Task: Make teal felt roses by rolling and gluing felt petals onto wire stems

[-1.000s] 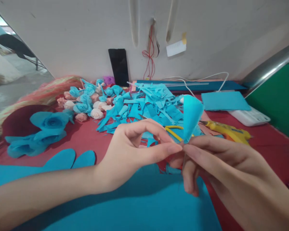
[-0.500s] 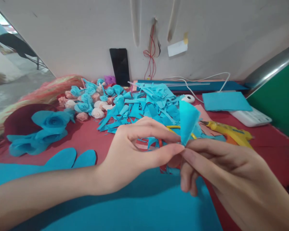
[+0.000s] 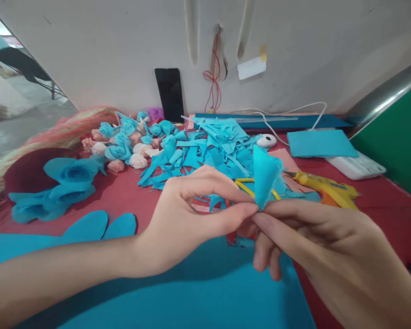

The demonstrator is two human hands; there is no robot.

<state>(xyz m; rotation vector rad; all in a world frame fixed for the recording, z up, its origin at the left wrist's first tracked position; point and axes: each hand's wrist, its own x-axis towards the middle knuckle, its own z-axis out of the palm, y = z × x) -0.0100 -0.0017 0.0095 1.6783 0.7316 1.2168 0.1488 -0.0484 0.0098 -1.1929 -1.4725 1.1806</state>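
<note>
A small blue crepe-paper cone (image 3: 265,176) stands upright, wide end on top, its pointed base pinched between my two hands. My left hand (image 3: 195,214) has thumb and forefinger closed on the left side of that base. From the right, the thumb and forefinger of my right hand (image 3: 329,237) press on the same spot, other fingers curled below. Under my hands lies a large blue sheet (image 3: 192,292). Two cut rounded blue petals (image 3: 89,226) rest at its upper left edge. Behind the cone shows part of a yellow handle (image 3: 245,181), mostly hidden.
Blue paper scraps (image 3: 222,141) are heaped beyond my hands, with small paper roses (image 3: 123,146) to their left. Larger blue flowers (image 3: 71,173) sit farther left. At right lie a yellow glue gun (image 3: 324,187) and a blue pad (image 3: 322,144). A black phone (image 3: 169,93) leans on the wall.
The cone has shifted slightly left and turned a little, its wide end now looking fuller. My fingertips moved slightly left with it; both hands keep their pinch.
</note>
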